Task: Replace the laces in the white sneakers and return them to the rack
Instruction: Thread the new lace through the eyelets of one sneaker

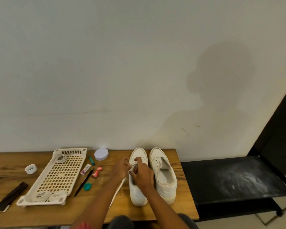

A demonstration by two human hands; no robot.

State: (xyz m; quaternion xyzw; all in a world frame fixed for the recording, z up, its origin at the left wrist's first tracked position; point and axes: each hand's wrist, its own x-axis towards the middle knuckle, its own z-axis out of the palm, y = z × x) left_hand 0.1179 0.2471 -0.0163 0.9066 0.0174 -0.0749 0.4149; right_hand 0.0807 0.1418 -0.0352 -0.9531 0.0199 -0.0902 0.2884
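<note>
Both of my hands work at the lace area of the left white sneaker, which stands on the wooden table with its toe toward the wall. My left hand is curled, fingertips pinching a white lace at the eyelets; the free length of that lace trails down the table toward me, beside the shoe. My right hand rests over the tongue opening, fingers curled around the lace end near the eyelets; the exact contact is too small to resolve.

The right white sneaker stands just beside the first, touching or nearly touching it, with no lace visible in its eyelets.

Left of the shoes lies a cream perforated rack tray, holding a coiled lace at its far end and two bundled laces at its near end. Between tray and shoes: a white round lid, a black pencil, a teal cap, an eraser and a red wrapper. A tape roll and a dark strip lie left of the tray. A black bench adjoins the table on the right
</note>
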